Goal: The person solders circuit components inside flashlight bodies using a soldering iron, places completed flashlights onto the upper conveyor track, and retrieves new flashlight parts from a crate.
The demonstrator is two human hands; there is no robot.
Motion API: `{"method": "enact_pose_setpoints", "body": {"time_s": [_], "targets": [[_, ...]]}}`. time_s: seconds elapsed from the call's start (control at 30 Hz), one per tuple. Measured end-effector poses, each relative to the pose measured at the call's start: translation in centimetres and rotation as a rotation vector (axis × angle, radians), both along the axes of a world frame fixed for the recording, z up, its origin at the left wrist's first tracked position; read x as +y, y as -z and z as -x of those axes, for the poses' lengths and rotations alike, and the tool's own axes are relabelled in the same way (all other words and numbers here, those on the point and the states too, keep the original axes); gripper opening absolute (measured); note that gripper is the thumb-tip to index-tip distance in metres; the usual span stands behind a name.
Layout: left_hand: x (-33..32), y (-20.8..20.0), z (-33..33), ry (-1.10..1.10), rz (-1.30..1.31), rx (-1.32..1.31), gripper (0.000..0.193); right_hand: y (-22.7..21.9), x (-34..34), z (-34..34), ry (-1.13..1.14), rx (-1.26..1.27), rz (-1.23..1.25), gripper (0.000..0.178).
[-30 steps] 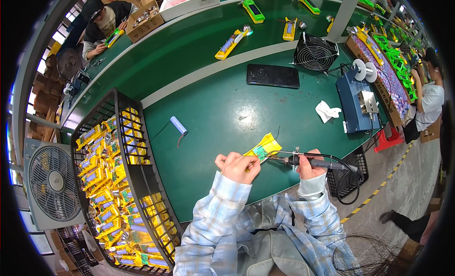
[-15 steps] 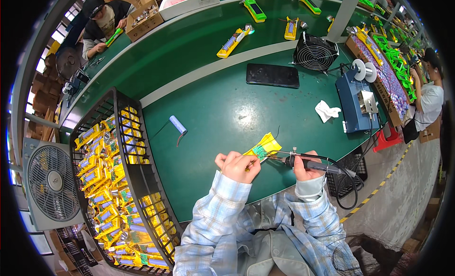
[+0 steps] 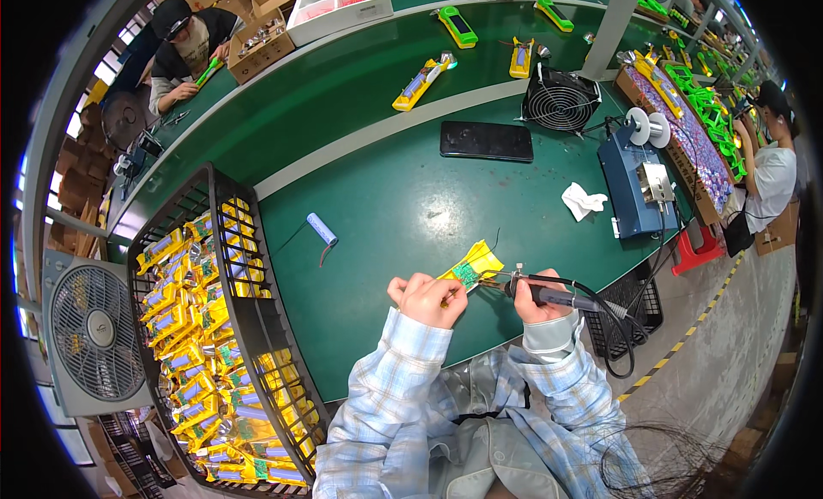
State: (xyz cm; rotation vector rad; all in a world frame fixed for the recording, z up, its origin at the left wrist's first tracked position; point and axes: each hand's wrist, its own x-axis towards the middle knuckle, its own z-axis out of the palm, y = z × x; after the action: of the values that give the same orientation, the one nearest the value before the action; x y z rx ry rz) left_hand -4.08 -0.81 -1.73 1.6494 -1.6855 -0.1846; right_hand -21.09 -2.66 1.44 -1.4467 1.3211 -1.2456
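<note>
My left hand (image 3: 431, 302) is closed, its thumb and fingers pinched at the near end of a yellow plastic housing (image 3: 486, 257). A small green circuit board (image 3: 465, 273) sits in that housing, and a thin dark wire rises from its far end. My right hand (image 3: 536, 303) grips a soldering iron (image 3: 557, 296) with a dark handle and a metal wire guide on top. The iron's tip points left at the board; whether it touches, I cannot tell. To the left on the green bench lies a blue cylindrical battery cell (image 3: 321, 228) with wire leads.
A black crate (image 3: 244, 306) full of yellow housings stands left, beside a grey fan (image 3: 96, 329). Beyond lie a black phone (image 3: 486, 141) and a black cooling fan (image 3: 561, 103). A blue soldering unit (image 3: 630, 186) with a wire spool and a white tissue (image 3: 583, 201) are right. Co-workers sit further off.
The whole view has shifted slightly. My right hand and the iron have come a little left and closer to my left hand, with the tip still by the board.
</note>
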Motion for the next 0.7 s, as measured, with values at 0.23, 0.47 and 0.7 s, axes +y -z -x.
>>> {"method": "enact_pose_setpoints", "body": {"time_s": [0.23, 0.47, 0.7], "targets": [[0.1, 0.1, 0.0, -0.007, -0.003, -0.005, 0.008, -1.4, 0.8, -0.1, -0.016, 0.061, 0.012, 0.011], [0.0, 0.6, 0.2, -0.034, 0.043, 0.0, 0.009, -1.8, 0.8, 1.8, 0.154, -0.1, 0.122, 0.012], [0.5, -0.3, -0.4, -0.018, 0.047, -0.008, 0.014, -0.3, 0.0, 3.0, 0.157, -0.334, -0.033, 0.008]]}}
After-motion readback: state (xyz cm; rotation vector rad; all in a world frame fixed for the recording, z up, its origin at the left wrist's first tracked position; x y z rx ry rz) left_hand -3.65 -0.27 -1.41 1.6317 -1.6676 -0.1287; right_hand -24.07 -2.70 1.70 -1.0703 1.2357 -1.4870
